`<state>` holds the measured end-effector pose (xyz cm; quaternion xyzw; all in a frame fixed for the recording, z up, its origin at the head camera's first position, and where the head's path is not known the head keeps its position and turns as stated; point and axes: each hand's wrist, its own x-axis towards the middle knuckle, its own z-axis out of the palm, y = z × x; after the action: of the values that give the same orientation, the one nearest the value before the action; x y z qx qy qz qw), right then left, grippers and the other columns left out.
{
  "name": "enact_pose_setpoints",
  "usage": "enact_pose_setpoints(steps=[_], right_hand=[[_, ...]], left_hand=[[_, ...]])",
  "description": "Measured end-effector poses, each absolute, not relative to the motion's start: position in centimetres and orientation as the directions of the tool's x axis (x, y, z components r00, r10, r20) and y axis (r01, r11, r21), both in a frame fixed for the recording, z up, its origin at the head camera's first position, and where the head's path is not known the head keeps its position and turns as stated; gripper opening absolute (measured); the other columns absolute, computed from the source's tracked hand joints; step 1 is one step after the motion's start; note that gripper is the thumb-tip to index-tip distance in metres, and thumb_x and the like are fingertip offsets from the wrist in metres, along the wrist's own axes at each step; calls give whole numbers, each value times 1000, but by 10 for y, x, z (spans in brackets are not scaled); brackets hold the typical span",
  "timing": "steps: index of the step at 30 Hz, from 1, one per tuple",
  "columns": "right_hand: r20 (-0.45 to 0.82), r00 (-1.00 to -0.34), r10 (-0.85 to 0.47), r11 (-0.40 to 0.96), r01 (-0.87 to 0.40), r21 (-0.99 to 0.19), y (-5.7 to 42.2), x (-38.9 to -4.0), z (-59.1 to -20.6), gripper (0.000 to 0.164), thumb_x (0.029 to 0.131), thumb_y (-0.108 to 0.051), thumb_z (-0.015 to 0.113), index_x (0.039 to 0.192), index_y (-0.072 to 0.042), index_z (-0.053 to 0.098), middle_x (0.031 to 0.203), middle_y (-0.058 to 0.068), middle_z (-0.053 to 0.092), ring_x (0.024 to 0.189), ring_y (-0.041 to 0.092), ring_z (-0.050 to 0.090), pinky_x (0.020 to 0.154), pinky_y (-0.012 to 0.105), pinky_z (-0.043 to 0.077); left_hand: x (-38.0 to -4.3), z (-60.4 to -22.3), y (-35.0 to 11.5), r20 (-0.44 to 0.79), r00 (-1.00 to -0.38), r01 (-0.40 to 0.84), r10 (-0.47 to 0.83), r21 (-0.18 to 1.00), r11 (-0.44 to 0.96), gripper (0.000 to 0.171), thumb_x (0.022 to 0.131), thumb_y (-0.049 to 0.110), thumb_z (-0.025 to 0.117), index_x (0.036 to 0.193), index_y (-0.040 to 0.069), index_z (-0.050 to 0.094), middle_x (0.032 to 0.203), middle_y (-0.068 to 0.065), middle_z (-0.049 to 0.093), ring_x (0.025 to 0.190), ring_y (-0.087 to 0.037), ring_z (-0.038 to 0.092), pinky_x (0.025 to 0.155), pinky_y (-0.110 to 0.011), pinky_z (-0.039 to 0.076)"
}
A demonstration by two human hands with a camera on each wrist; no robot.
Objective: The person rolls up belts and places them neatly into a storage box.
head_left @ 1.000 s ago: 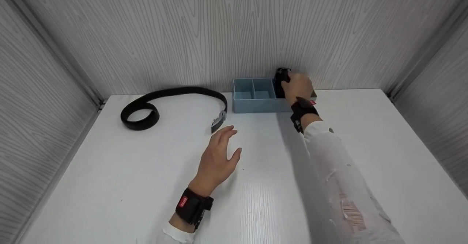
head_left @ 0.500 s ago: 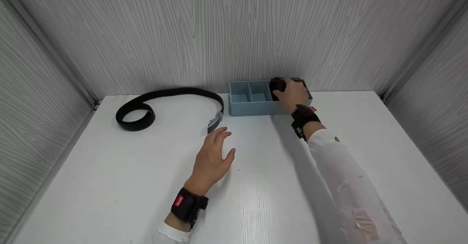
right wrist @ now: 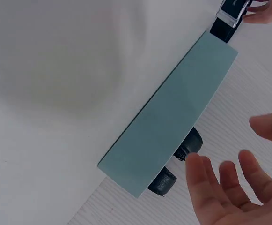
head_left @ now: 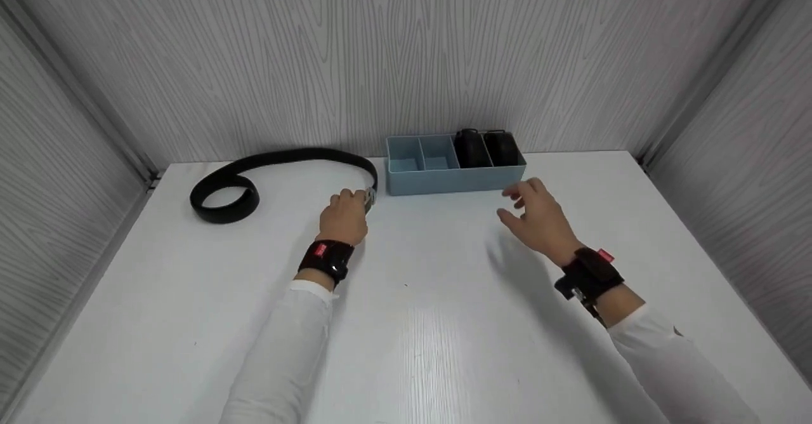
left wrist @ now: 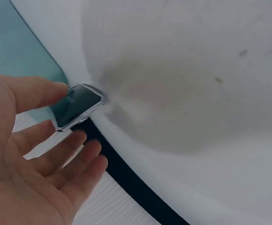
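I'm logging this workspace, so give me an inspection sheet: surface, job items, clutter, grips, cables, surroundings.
Surface: white tabletop with some glare.
Job items: black belt, coiled at its left end, buckle at the other; blue tray with two black items in its right-hand compartments.
Clutter: small dark specks.
Left grip: thumb and finger at the buckle's edges.
Right grip: holds nothing, fingers loosely bent.
Cables: nothing seen.
Surroundings: grey wood-grain panels behind and on both sides.

In the head view, the left hand (head_left: 343,218) hides part of the silver metal buckle (head_left: 371,197) on the long black belt (head_left: 304,154); white cloth sleeves (head_left: 285,348) are cut off at seven and five o'clock.
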<state>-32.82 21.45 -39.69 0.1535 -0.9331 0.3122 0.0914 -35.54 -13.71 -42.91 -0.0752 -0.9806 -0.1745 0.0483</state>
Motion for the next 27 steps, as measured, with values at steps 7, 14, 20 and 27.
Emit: enact_pose_setpoints(steps=[7,14,20,27], right_hand=[[169,-931,-323,760,-362,-540,230,-295,-403,32,98,-18,73,127,-6,65,130,14,58,111,32,66,85,46,57],[210,-905,-369,720,-422,-551,232,-285,-395,26,98,-16,74,122,-9,68,129,9,59,109,31,68,83,44,59],[251,-895,-368,701,-445,-557,236,-286,-383,24,98,-15,74,120,-9,69,127,9,61,106,28,69,82,44,60],[276,-899,-339,717,-437,-543,248,-286,-371,23,98,-14,73,121,-8,70,127,10,62,106,30,70,84,46,59]], left_hand=[[-332,-428,-107,37,-973,222,227,394,892,43,91,-9,63,134,-6,60,116,-25,66,105,-39,67,89,-51,56],[-277,-427,-37,-19,-909,372,416,412,832,57,93,3,70,148,6,54,124,-15,66,108,-29,68,89,-45,57],[-241,-432,28,32,-816,551,577,344,760,44,101,12,67,144,13,59,118,-5,69,100,-17,69,79,-33,57],[-213,-431,67,34,-690,697,723,300,651,38,99,27,71,136,21,63,106,8,67,88,-5,65,65,-27,53]])
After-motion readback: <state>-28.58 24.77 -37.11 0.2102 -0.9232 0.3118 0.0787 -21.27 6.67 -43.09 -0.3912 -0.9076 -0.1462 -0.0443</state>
